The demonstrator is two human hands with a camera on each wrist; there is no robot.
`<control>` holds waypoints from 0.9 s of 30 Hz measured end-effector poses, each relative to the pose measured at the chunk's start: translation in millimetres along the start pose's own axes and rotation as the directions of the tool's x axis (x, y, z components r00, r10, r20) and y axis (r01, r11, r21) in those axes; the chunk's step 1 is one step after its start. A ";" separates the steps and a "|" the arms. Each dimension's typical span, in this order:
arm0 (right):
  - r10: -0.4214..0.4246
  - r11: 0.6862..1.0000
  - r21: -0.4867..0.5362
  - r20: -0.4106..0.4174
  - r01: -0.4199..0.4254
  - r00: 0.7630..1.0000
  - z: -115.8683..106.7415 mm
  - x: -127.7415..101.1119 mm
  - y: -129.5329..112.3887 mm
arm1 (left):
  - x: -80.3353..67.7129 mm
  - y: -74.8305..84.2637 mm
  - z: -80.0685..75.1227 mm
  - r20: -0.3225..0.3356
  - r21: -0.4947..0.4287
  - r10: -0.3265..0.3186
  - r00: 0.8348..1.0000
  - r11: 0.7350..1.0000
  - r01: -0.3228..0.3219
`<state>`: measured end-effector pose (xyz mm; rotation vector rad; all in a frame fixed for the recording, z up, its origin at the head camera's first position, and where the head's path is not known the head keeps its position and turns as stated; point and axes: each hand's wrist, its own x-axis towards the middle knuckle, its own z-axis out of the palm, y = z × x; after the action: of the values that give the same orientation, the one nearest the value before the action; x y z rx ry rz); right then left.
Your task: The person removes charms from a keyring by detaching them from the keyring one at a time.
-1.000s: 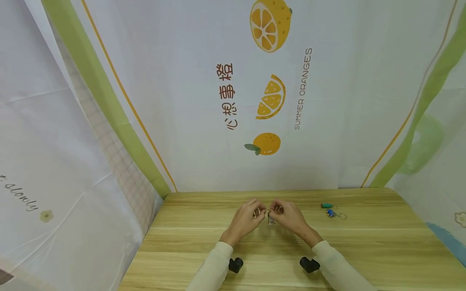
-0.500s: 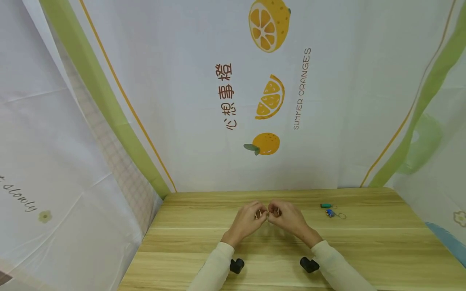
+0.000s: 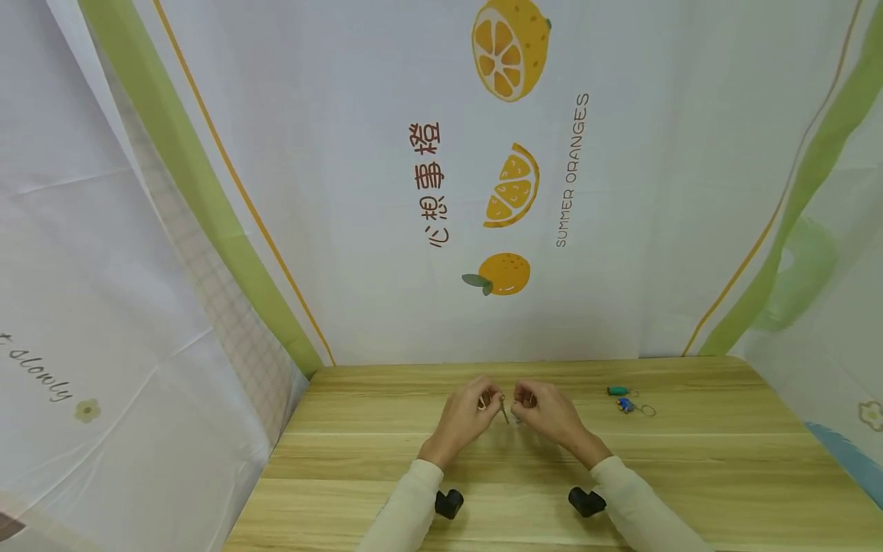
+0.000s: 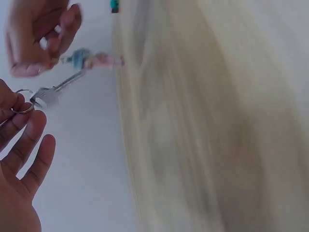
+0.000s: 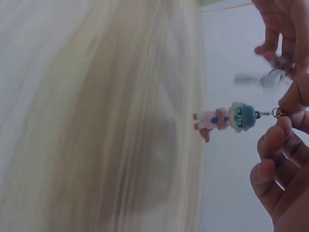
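My left hand (image 3: 469,412) pinches a key ring (image 4: 24,105) between thumb and fingertips, and a silver key (image 4: 50,94) hangs from it. Facing it across a small gap, my right hand (image 3: 549,415) pinches a small metal ring (image 5: 278,112). From that ring dangles a little figurine charm (image 5: 227,118) with a blue-green cap and pink-and-white clothes. In the right wrist view the key (image 5: 258,79) is blurred beside the charm. Both hands are raised over the wooden table (image 3: 510,491), close together.
To the right on the table lie a green keychain (image 3: 618,391) and a blue keychain (image 3: 625,405) with a ring (image 3: 648,411). Black wrist-worn pieces (image 3: 449,504) show below both forearms. A white printed curtain (image 3: 372,291) stands behind the table's far edge.
My hands came together at the fingertips half a second ago and are now slightly apart. The key now shows hanging at my left hand, while the charm stays with my right.
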<state>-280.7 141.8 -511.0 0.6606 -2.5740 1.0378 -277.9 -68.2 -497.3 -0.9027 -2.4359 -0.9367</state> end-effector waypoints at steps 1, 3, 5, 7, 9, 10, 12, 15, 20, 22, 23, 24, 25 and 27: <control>0.007 1.000 0.007 -0.003 -0.007 1.000 -1.2 -0.5 1.3 | 0.2 -0.9 -1.1 -0.011 -0.009 0.002 1.000 1.000 -0.003; 0.017 1.000 0.018 -0.014 -0.017 1.000 -3.7 -1.0 3.6 | 0.6 -2.8 -3.2 -0.030 -0.017 0.008 1.000 1.000 -0.009; 0.019 1.000 0.022 -0.025 -0.018 1.000 -5.9 -1.0 5.3 | 0.7 -4.5 -4.6 -0.034 -0.018 0.015 0.999 1.000 -0.016; 0.020 0.999 0.029 -0.031 -0.020 0.999 -7.8 -0.4 6.3 | 0.3 -6.1 -5.1 -0.030 -0.020 0.015 0.999 1.000 -0.016; 0.035 0.999 0.040 -0.027 -0.034 0.999 -9.8 -0.1 6.3 | -0.2 -6.7 -5.5 -0.025 -0.020 0.009 1.000 1.000 -0.010; 0.045 0.998 0.045 -0.025 -0.044 0.999 -10.7 0.1 6.0 | -0.3 -6.8 -5.6 -0.024 -0.020 0.008 1.000 1.000 -0.008; 0.069 0.996 0.053 -0.017 -0.068 0.997 -12.7 0.2 5.8 | -0.8 -6.6 -5.8 -0.023 -0.018 0.002 1.000 1.000 -0.003; 0.114 0.992 0.062 0.000 -0.114 0.993 -15.2 0.2 6.6 | -1.2 -6.1 -5.9 -0.022 -0.011 -0.003 1.000 1.000 0.003; 0.158 0.985 0.065 0.027 -0.160 0.987 -19.5 0.1 9.0 | -1.7 -5.6 -6.1 -0.011 0.006 -0.027 1.000 1.000 0.027; 0.163 0.984 0.066 0.033 -0.165 0.986 -21.8 -0.5 9.6 | -1.8 -5.8 -6.3 -0.010 0.010 -0.032 0.999 0.999 0.033; 0.164 0.983 0.072 0.035 -0.167 0.986 -22.8 -0.6 9.8 | -1.8 -6.2 -6.2 -0.011 0.013 -0.032 0.999 0.999 0.032; 0.157 0.985 0.073 0.033 -0.159 0.987 -23.8 -0.7 10.6 | -2.0 -6.8 -6.2 -0.012 0.018 -0.034 0.999 0.999 0.034; 0.151 0.986 0.073 0.027 -0.153 0.988 -24.6 -0.6 11.3 | -2.1 -7.2 -6.2 -0.013 0.019 -0.037 0.999 0.999 0.038; 0.128 0.989 0.075 0.013 -0.129 0.992 -26.7 -1.1 13.2 | -2.3 -7.8 -6.1 -0.015 0.022 -0.040 0.999 0.999 0.041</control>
<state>-284.1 169.5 -500.4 0.5232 -2.6247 1.1802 -280.9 -77.9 -497.8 -0.8384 -2.4558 -0.9248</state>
